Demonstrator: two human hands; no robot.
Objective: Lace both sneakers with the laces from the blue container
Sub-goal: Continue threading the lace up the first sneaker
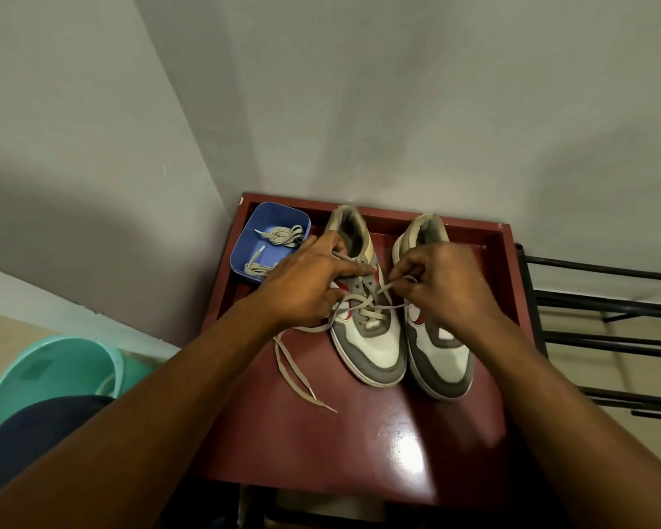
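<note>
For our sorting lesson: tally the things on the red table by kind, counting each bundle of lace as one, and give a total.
Sneakers: 2
Container: 1
Lace bundles in container: 2
Lace in sneaker: 1
Total: 6
</note>
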